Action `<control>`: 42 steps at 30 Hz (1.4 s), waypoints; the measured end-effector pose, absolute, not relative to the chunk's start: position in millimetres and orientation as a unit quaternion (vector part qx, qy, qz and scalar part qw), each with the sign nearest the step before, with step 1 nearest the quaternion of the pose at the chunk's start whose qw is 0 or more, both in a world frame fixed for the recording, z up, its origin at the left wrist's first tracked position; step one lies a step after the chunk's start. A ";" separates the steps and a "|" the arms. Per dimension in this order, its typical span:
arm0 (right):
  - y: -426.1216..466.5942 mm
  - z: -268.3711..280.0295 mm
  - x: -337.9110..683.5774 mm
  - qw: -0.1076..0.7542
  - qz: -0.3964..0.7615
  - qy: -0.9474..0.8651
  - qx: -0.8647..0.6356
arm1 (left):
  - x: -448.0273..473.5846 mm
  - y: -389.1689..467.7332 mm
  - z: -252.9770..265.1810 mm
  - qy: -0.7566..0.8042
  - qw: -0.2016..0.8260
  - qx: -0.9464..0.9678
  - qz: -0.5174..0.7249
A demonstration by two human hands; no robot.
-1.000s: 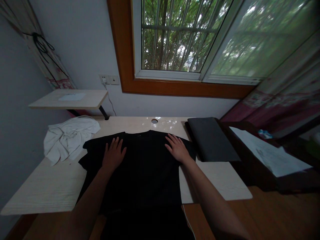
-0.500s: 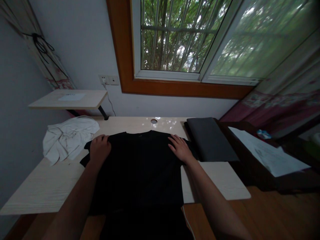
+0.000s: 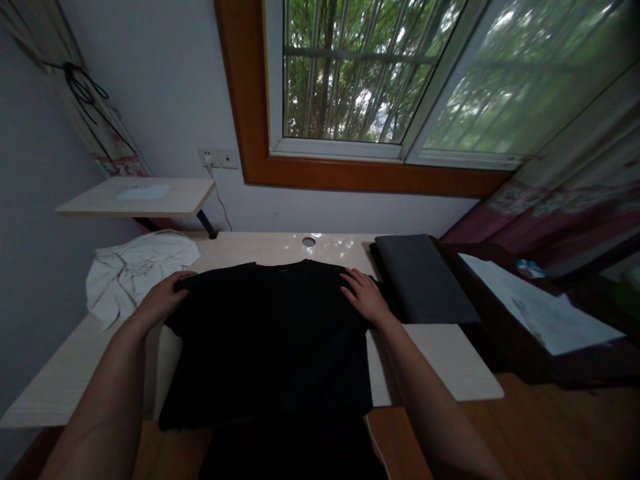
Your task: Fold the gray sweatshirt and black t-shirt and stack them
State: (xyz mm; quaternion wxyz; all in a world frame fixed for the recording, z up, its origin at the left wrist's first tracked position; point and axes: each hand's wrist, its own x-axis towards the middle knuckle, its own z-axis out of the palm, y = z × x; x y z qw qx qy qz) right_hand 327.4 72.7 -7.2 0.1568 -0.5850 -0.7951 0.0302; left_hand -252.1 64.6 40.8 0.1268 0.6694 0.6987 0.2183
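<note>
A black T-shirt (image 3: 275,340) lies spread on the pale wooden desk (image 3: 445,360), its neckline toward the window and its lower edge at the desk's near side. My left hand (image 3: 163,298) is at the left sleeve, thumb and fingers closed on the sleeve's edge. On the right shoulder of the shirt rests my right hand (image 3: 367,297), laid flat with its fingers stretched out. The right sleeve runs up against a dark laptop-like slab and is partly covered by my right hand.
A crumpled white cloth (image 3: 135,270) lies left of the shirt, below a small raised shelf (image 3: 185,200). The dark flat slab (image 3: 425,277) sits at the desk's right. Beyond it, a paper sheet (image 3: 535,307) rests on a dark surface. A cable hole (image 3: 309,242) is near the wall.
My left hand has moved left from the shirt's shoulder to the sleeve's edge. The left sleeve and side of the shirt are now spread further left. My right hand stays nearly in place.
</note>
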 end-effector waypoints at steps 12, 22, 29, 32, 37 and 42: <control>73.0 -8.4 329.6 0.158 0.023 -0.797 -0.583 | -264.5 53.5 75.3 0.699 0.062 0.672 0.239; 75.7 -16.0 331.5 0.166 0.001 -0.805 -0.570 | -264.5 61.3 89.7 0.804 -0.089 0.584 0.075; 74.4 -14.5 331.1 0.165 -0.005 -0.803 -0.572 | -243.5 57.8 64.3 0.750 -0.163 0.618 0.174; 74.3 -14.6 330.6 0.165 -0.007 -0.802 -0.574 | -231.9 56.1 52.8 0.712 -0.158 0.663 0.171; 73.1 -13.8 329.7 0.162 -0.011 -0.802 -0.575 | -195.7 51.0 27.9 0.621 -0.090 0.767 0.136; 72.0 -11.4 328.9 0.160 -0.014 -0.802 -0.575 | -156.1 49.9 2.1 0.606 -0.076 0.786 0.098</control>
